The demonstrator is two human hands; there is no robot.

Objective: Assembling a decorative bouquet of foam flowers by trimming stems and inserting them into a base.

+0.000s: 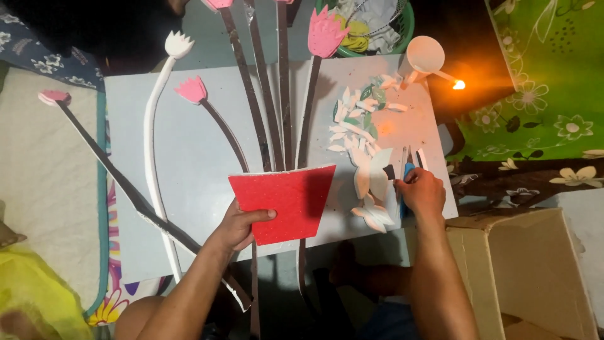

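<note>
The left hand pinches the lower left corner of a red foam pot cutout, thumb on top, lying on the pale board over dark stems. The right hand closes around a blue-handled cutter beside white foam petals.

Packages: one. Open brown corrugated cardboard box, rectangular, plain-sided, flaps raised; stands at the lower right, just beside the right edge of the pale board, close to the person's right forearm. Its inside is hard to make out; the lower right part is cut off by the picture's edge. Labels, signs, screens: none visible.
</note>
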